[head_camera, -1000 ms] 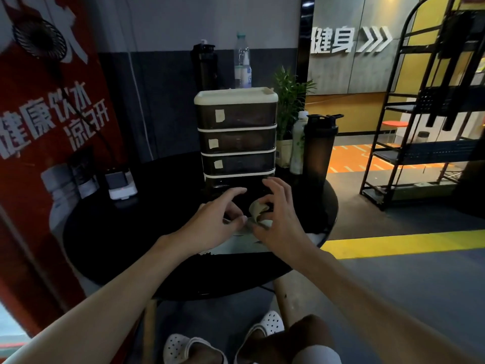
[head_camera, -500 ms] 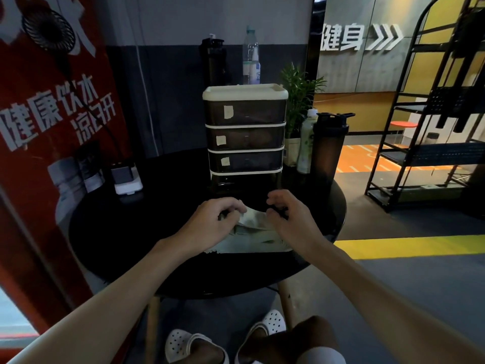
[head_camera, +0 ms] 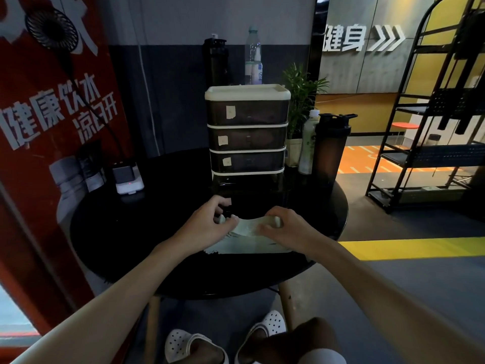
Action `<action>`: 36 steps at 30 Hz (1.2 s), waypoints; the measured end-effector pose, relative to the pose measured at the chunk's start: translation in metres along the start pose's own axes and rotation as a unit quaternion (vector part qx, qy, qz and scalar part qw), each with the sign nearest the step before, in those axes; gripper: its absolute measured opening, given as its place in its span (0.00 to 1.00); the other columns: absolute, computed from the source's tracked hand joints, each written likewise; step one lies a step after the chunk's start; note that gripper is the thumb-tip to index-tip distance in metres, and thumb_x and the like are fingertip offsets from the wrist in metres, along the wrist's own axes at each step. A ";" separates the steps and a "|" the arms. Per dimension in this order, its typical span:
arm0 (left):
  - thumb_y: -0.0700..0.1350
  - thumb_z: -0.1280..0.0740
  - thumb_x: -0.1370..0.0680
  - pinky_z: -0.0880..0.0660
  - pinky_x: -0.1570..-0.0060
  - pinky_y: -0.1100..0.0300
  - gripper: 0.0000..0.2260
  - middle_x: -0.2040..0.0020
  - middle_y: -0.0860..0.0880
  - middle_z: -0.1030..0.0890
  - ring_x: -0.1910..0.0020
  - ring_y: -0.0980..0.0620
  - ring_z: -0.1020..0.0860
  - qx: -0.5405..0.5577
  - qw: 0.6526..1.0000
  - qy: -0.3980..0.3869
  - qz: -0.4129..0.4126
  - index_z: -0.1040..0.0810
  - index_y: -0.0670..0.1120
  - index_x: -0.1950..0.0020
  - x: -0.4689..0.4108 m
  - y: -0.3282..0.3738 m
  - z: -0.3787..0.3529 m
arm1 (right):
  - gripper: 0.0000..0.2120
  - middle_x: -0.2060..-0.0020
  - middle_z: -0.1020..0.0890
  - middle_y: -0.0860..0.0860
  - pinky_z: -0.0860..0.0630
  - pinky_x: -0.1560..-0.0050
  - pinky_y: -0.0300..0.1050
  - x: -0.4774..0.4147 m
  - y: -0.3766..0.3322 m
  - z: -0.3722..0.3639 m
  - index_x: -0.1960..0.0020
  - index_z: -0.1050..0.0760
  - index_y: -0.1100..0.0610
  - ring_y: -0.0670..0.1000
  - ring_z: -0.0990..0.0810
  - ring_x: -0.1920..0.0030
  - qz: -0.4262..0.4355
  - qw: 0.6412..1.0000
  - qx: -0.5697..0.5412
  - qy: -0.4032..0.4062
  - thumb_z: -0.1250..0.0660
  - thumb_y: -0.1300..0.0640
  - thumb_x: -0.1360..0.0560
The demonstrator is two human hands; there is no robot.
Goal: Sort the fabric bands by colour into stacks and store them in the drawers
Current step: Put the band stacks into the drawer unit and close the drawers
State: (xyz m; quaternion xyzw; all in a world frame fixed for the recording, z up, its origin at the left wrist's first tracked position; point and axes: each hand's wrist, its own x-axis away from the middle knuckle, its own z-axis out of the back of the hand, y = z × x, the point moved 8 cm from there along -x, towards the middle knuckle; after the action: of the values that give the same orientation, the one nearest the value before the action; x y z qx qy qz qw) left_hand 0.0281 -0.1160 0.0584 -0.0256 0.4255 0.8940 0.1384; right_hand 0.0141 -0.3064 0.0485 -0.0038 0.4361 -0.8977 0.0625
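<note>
A pale green fabric band (head_camera: 248, 228) is stretched between my two hands just above the round black table (head_camera: 147, 232). My left hand (head_camera: 207, 227) pinches its left end and my right hand (head_camera: 286, 229) grips its right end. Beneath it lies a stack of pale green bands (head_camera: 246, 246) on the table. Right behind my hands stands a dark drawer unit (head_camera: 248, 132) with a cream top. Its upper three drawers are shut and carry small paper labels. The bottom drawer (head_camera: 252, 190) looks pulled out toward me, though it is too dark to be sure.
A white and grey device (head_camera: 127, 178) sits at the table's left. A black shaker bottle (head_camera: 332, 148), a green bottle (head_camera: 308, 143) and a potted plant (head_camera: 301, 101) stand right of the drawers. A black metal rack (head_camera: 433, 127) stands at the far right.
My hands have moved apart and lowered, spreading the folded green band out flat between them over the stack. The camera has shifted slightly.
</note>
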 end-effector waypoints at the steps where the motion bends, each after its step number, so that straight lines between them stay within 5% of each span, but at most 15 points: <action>1: 0.57 0.31 0.23 0.24 0.47 0.58 0.14 0.44 0.53 0.24 0.47 0.56 0.23 -0.014 0.999 -0.021 0.027 0.26 0.56 0.40 -0.001 -0.006 -0.001 | 0.15 0.55 0.20 0.50 0.25 0.68 0.35 0.000 -0.001 0.000 0.45 0.24 0.53 0.45 0.19 0.60 0.004 1.000 -0.009 -0.003 0.28 0.47 0.27; 4: 0.61 0.30 0.26 0.22 0.52 0.55 0.15 0.50 0.50 0.19 0.54 0.53 0.19 -0.044 0.995 -0.069 0.054 0.21 0.57 0.43 0.001 -0.012 -0.004 | 0.15 0.57 0.21 0.49 0.26 0.67 0.36 -0.001 -0.006 0.004 0.48 0.24 0.55 0.44 0.22 0.61 0.021 1.000 -0.004 -0.018 0.25 0.50 0.29; 8: 0.56 0.26 0.27 0.22 0.54 0.64 0.11 0.51 0.54 0.16 0.55 0.58 0.18 -0.005 0.991 -0.129 0.028 0.18 0.56 0.46 0.006 -0.002 -0.006 | 0.18 0.53 0.23 0.49 0.26 0.63 0.37 0.002 -0.008 0.006 0.47 0.25 0.53 0.45 0.23 0.57 0.002 0.997 0.026 -0.069 0.23 0.48 0.32; 12: 0.57 0.23 0.31 0.22 0.51 0.66 0.22 0.46 0.56 0.19 0.50 0.62 0.19 -0.037 0.982 -0.187 0.000 0.20 0.54 0.39 0.011 0.005 -0.010 | 0.28 0.48 0.23 0.49 0.20 0.53 0.43 0.009 -0.004 0.005 0.41 0.31 0.50 0.49 0.21 0.50 -0.015 0.992 0.043 -0.114 0.21 0.47 0.35; 16: 0.62 0.22 0.35 0.23 0.45 0.62 0.23 0.42 0.60 0.29 0.46 0.60 0.24 -0.121 0.979 -0.160 -0.038 0.21 0.58 0.43 0.010 0.005 -0.010 | 0.29 0.47 0.21 0.46 0.20 0.49 0.40 0.014 -0.006 0.001 0.38 0.27 0.50 0.45 0.21 0.50 0.019 0.990 0.063 -0.123 0.21 0.47 0.34; 19: 0.59 0.20 0.36 0.20 0.48 0.58 0.22 0.46 0.59 0.23 0.50 0.60 0.21 -0.075 0.988 -0.114 -0.066 0.20 0.58 0.45 0.011 0.013 -0.005 | 0.25 0.51 0.22 0.43 0.22 0.50 0.41 0.012 -0.012 0.005 0.41 0.24 0.50 0.44 0.22 0.51 0.071 0.993 0.081 -0.055 0.21 0.47 0.35; 22: 0.54 0.20 0.34 0.21 0.49 0.57 0.22 0.50 0.58 0.21 0.52 0.61 0.21 -0.078 0.989 -0.061 -0.107 0.21 0.57 0.42 0.009 0.021 -0.003 | 0.30 0.46 0.26 0.40 0.34 0.41 0.48 0.007 -0.016 0.011 0.38 0.28 0.45 0.45 0.29 0.43 0.116 0.973 0.191 0.053 0.24 0.39 0.36; 24: 0.60 0.22 0.34 0.24 0.44 0.55 0.26 0.48 0.62 0.23 0.49 0.62 0.23 -0.123 0.984 -0.053 -0.117 0.22 0.57 0.38 0.009 0.015 -0.007 | 0.33 0.41 0.29 0.40 0.39 0.37 0.51 0.004 -0.008 0.004 0.33 0.31 0.44 0.47 0.34 0.38 0.096 0.965 0.241 0.040 0.26 0.37 0.35; 27: 0.66 0.27 0.33 0.34 0.33 0.54 0.33 0.42 0.65 0.26 0.41 0.63 0.29 -0.203 0.971 -0.041 -0.115 0.27 0.58 0.31 0.008 0.002 -0.008 | 0.38 0.39 0.33 0.44 0.35 0.33 0.47 0.004 0.006 0.001 0.31 0.32 0.43 0.47 0.35 0.37 0.082 0.983 0.161 0.017 0.23 0.39 0.37; 30: 0.68 0.27 0.34 0.36 0.35 0.54 0.34 0.41 0.65 0.26 0.39 0.62 0.29 -0.225 0.965 -0.032 -0.131 0.28 0.58 0.31 0.007 0.000 -0.003 | 0.42 0.41 0.29 0.46 0.28 0.45 0.31 0.007 0.017 0.004 0.30 0.34 0.48 0.45 0.27 0.41 0.073 0.997 0.019 0.017 0.18 0.49 0.39; 36: 0.56 0.18 0.38 0.27 0.43 0.65 0.35 0.43 0.61 0.24 0.45 0.63 0.23 0.015 0.995 0.001 -0.095 0.25 0.56 0.33 0.013 -0.021 -0.004 | 0.34 0.47 0.22 0.45 0.22 0.46 0.42 0.005 0.021 0.000 0.37 0.29 0.51 0.43 0.22 0.48 0.074 0.996 -0.032 0.025 0.18 0.52 0.38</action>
State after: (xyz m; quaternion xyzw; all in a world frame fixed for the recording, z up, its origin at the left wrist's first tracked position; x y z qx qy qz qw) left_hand 0.0208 -0.1033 0.0377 -0.0644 0.4347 0.8701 0.2229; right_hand 0.0117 -0.3198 0.0324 0.0485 0.4649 -0.8761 0.1179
